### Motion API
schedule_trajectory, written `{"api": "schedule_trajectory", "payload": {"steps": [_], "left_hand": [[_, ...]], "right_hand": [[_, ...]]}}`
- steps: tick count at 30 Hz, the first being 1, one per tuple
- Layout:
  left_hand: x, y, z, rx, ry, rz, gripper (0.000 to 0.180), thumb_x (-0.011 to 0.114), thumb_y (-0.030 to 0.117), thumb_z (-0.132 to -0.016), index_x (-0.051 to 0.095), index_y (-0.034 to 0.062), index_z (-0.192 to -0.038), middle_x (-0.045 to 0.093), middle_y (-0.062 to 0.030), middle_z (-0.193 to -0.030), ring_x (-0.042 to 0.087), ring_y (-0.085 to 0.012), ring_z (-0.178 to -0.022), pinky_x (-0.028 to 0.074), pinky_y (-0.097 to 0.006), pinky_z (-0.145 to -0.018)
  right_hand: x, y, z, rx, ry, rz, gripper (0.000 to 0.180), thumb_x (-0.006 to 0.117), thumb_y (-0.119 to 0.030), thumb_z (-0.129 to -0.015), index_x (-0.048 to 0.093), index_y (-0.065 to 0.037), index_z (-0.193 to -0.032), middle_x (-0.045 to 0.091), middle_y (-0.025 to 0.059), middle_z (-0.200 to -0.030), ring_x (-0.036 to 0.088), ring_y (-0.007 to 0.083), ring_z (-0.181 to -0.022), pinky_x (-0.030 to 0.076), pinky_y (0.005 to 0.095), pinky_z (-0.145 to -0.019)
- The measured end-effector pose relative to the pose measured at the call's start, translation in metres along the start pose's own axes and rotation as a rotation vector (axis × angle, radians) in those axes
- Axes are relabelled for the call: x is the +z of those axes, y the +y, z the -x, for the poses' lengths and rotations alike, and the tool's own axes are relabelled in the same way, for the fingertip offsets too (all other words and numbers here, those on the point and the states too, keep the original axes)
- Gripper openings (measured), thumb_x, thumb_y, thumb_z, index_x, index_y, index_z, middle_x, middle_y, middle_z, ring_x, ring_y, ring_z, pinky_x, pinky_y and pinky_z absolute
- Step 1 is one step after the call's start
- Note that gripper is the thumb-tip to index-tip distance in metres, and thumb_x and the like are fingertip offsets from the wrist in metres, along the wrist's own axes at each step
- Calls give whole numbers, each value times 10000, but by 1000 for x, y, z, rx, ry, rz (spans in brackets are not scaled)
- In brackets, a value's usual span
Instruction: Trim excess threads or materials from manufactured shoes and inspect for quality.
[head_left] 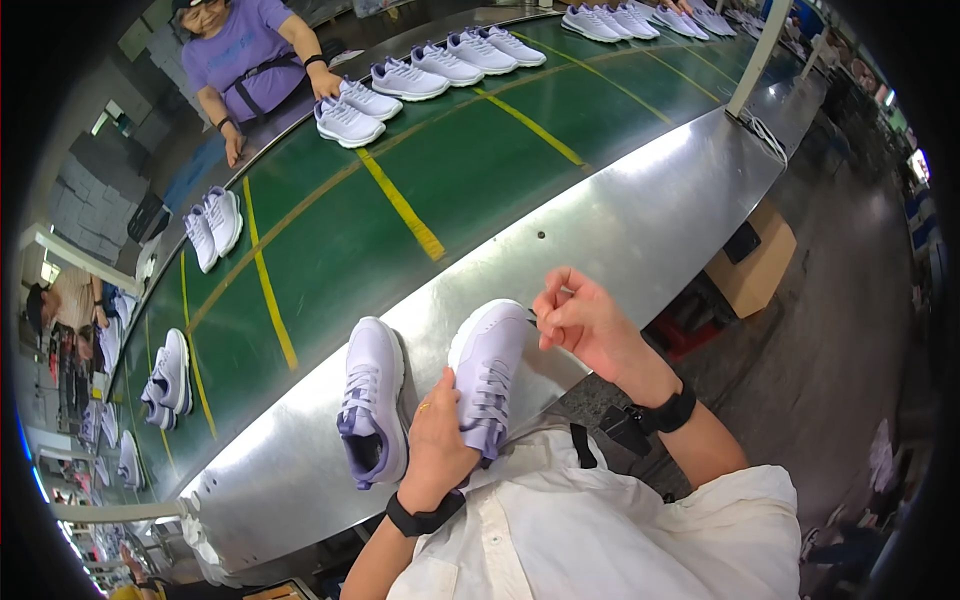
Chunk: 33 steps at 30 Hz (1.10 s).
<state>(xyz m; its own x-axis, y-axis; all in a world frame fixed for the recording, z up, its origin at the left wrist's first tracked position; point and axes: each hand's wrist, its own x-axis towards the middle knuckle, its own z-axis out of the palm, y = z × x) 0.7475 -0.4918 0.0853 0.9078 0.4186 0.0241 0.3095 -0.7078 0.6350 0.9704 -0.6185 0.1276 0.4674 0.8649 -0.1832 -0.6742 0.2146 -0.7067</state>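
Note:
Two pale lilac sneakers with purple laces lie on the steel ledge (640, 220) in front of me. My left hand (437, 440) rests against the right sneaker (490, 360), holding its inner side near the laces. The left sneaker (372, 395) lies free beside that hand. My right hand (580, 320) is raised just past the right sneaker's toe, fingers pinched together on what looks like a thin lace end. Both wrists wear black bands.
A green conveyor belt (420, 190) with yellow lines carries several pairs of the same sneakers. A person in a purple shirt (245, 55) stands across it, hands at a pair (355, 110). A cardboard box (755, 265) sits below the ledge on the right.

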Motion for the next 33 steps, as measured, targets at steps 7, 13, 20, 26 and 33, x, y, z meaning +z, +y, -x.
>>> {"api": "schedule_trajectory", "payload": {"steps": [7,13,20,26,33], "left_hand": [[-12,-9,6,-18,112,257,490,679,69,-794,419,-60,-1189,499,-315,-1323,616,-398,-1070,506,-375,-876],[-6,-13,18,-66,115,415,417,682,48,-792,413,-32,-1101,461,-333,-1355,623,-375,-1092,506,-364,-871],[-4,-1,24,106,192,85,544,763,85,-709,432,-47,-1121,471,-366,-1309,572,-459,-1112,497,-422,-891],[-4,-2,20,128,86,-8,527,750,62,-686,456,-64,-1106,475,-305,-1337,532,-453,-1169,469,-457,-924],[-17,-4,9,188,-27,136,507,729,66,-716,464,-43,-1134,544,-257,-1279,584,-418,-1081,489,-418,-886]], "right_hand": [[11,60,31,95,95,390,184,651,11,-848,514,-52,-953,616,36,-900,627,110,-763,557,279,-686],[30,86,34,-172,152,636,225,675,20,-843,512,-38,-989,618,21,-918,623,76,-803,533,220,-696],[34,91,43,-359,139,1183,193,660,27,-806,529,-24,-938,630,72,-807,649,159,-692,525,274,-623],[19,81,37,-168,78,1075,200,635,43,-762,501,-37,-887,598,41,-767,607,112,-651,520,279,-580],[-11,55,33,335,-101,453,322,600,78,-762,365,-67,-928,571,66,-824,553,77,-633,534,252,-510]]}}
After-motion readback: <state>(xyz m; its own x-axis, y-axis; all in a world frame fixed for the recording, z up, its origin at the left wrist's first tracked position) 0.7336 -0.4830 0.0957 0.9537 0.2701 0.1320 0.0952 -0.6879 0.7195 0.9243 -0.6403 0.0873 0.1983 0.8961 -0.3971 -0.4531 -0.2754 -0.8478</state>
